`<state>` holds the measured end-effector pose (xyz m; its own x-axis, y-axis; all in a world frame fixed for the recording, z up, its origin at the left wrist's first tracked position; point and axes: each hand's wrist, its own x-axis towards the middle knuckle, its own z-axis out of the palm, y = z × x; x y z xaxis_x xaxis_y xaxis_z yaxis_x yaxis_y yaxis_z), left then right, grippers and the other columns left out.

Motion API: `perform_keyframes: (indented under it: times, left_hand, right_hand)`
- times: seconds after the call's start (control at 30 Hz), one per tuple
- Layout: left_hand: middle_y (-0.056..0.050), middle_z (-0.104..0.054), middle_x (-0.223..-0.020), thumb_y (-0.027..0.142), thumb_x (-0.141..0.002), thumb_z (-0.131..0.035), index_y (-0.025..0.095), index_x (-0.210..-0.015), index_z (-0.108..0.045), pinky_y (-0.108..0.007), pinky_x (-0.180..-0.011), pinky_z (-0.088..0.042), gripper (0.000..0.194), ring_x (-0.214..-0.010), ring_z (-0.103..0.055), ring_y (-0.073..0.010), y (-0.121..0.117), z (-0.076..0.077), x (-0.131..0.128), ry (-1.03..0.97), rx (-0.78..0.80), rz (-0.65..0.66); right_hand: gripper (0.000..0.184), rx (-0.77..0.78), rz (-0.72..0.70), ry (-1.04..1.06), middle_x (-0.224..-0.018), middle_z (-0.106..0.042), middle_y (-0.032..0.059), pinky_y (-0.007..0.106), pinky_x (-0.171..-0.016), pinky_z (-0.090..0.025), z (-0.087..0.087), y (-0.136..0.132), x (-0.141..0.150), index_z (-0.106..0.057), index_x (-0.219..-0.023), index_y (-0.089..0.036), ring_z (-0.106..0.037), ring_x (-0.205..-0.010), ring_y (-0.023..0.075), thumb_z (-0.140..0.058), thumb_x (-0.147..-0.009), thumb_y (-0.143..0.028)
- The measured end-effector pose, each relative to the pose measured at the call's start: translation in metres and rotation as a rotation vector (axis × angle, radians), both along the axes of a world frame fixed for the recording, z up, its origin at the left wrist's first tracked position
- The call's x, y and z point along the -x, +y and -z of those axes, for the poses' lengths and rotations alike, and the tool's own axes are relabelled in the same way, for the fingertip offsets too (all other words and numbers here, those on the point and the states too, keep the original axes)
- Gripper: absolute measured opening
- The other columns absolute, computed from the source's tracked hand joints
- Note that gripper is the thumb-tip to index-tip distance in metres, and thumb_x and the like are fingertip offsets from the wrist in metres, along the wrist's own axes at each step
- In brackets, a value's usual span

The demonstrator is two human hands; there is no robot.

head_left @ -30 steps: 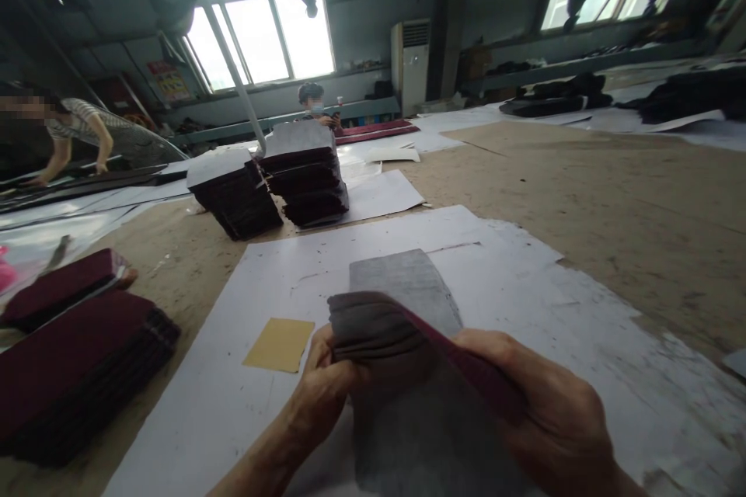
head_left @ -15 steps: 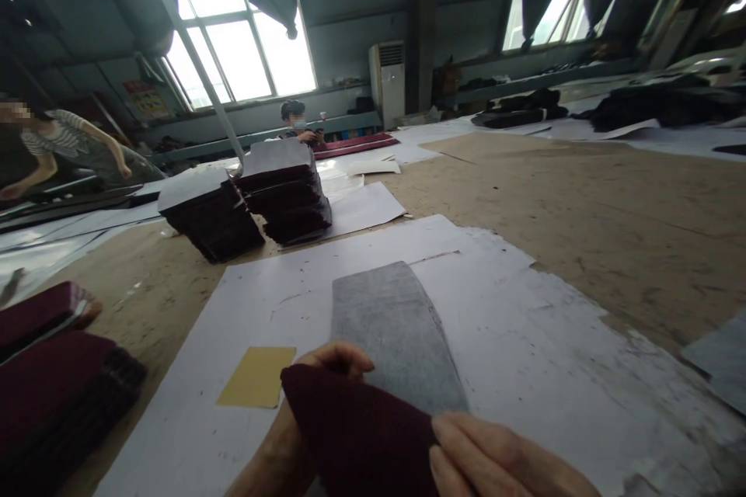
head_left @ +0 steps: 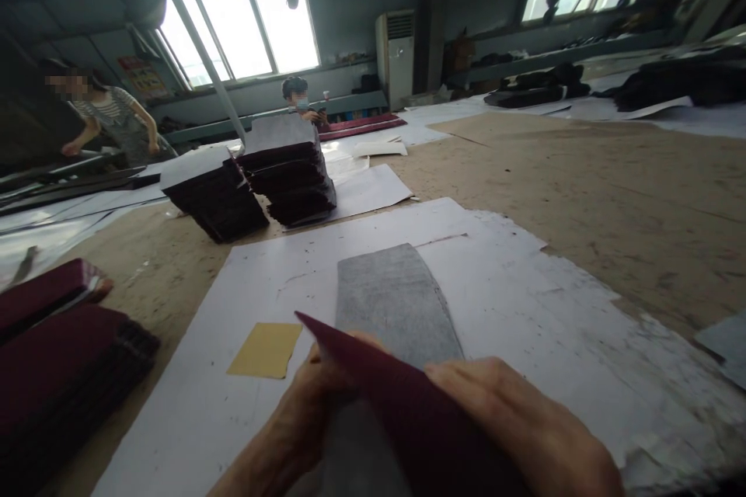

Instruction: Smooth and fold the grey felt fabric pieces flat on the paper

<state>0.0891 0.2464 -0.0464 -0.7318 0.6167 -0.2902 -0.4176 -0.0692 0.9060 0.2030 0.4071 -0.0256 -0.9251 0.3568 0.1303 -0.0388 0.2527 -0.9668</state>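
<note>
Both my hands hold a dark maroon fabric piece (head_left: 402, 404) just above the table, its corner pointing up and left. My left hand (head_left: 318, 396) grips its left edge from below, fingers curled under it. From the right, my right hand (head_left: 524, 427) lies over the piece with its fingers closed on it. Under the piece a grey felt-like sheet (head_left: 393, 303) lies flat on white paper (head_left: 524, 303). A small yellow paper patch (head_left: 265, 349) sits left of my left hand.
Maroon fabric stacks (head_left: 58, 365) lie at the near left. Two taller dark stacks (head_left: 256, 178) stand further back. A person in a striped top (head_left: 110, 120) bends at the far left; another person (head_left: 300, 97) sits at the back. The brown tabletop (head_left: 583, 171) stretches right.
The maroon piece has been unfolded from a bunched grey-and-maroon bundle into a flatter sheet, and now sits tilted with one corner raised. The camera view shifted slightly.
</note>
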Motion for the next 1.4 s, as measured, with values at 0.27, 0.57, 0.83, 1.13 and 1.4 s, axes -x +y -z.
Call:
perform_keyframes:
  times: [0.27,0.57,0.83,1.13,1.4]
  left_hand:
    - [-0.003,-0.065,-0.070,0.022,-0.064,-0.069,0.019,-0.076,-0.071,-0.027,-0.059,-0.047,0.012,-0.063,-0.058,-0.0169,0.001,-0.005,-0.006,0.435,0.072,-0.068]
    - [-0.004,-0.068,-0.076,0.023,-0.060,-0.073,0.015,-0.079,-0.070,-0.028,-0.069,-0.048,0.021,-0.076,-0.062,-0.0196,-0.001,-0.007,-0.002,0.247,0.083,-0.119]
    - [-0.008,-0.068,-0.079,0.024,-0.060,-0.069,0.012,-0.090,-0.060,-0.033,-0.060,-0.050,0.033,-0.066,-0.063,-0.0212,0.004,0.003,0.007,0.094,0.197,-0.104]
    - [-0.016,-0.055,-0.106,0.035,-0.065,-0.065,0.008,-0.117,-0.042,-0.048,-0.083,-0.044,0.063,-0.098,-0.053,-0.0315,-0.003,0.013,0.005,1.150,0.996,-0.205]
    - [-0.016,-0.029,-0.143,0.047,-0.085,-0.043,0.012,-0.141,-0.013,-0.046,-0.104,-0.031,0.072,-0.132,-0.026,-0.0274,-0.009,0.032,-0.005,1.650,0.818,0.329]
  right_hand:
    - [0.019,0.075,0.054,-0.036,-0.079,-0.070,0.0035,0.033,-0.067,-0.055,0.017,0.006,0.004,-0.071,-0.081,-0.025,-0.065,-0.077,0.0266,-0.064,-0.066,-0.033]
    - [0.032,0.342,-0.046,-0.233,-0.069,-0.066,0.0077,0.034,-0.057,-0.052,0.000,0.009,0.012,-0.066,-0.090,-0.015,-0.063,-0.062,0.0226,-0.061,-0.069,-0.039]
    - [0.034,0.058,0.079,-0.322,-0.081,-0.068,0.0058,0.033,-0.061,-0.055,0.020,0.012,0.018,-0.058,-0.099,-0.018,-0.066,-0.071,0.0229,-0.058,-0.068,-0.032]
    - [0.045,-1.105,0.294,0.060,-0.102,-0.060,0.0191,0.044,-0.073,-0.054,0.060,0.023,0.012,-0.056,-0.104,-0.007,-0.058,-0.093,0.0316,-0.057,-0.074,-0.040]
    - [0.055,-1.393,-0.113,0.172,-0.138,-0.039,0.0146,0.050,-0.095,-0.041,0.057,0.036,0.009,-0.039,-0.131,-0.009,-0.032,-0.128,0.0293,-0.043,-0.087,-0.041]
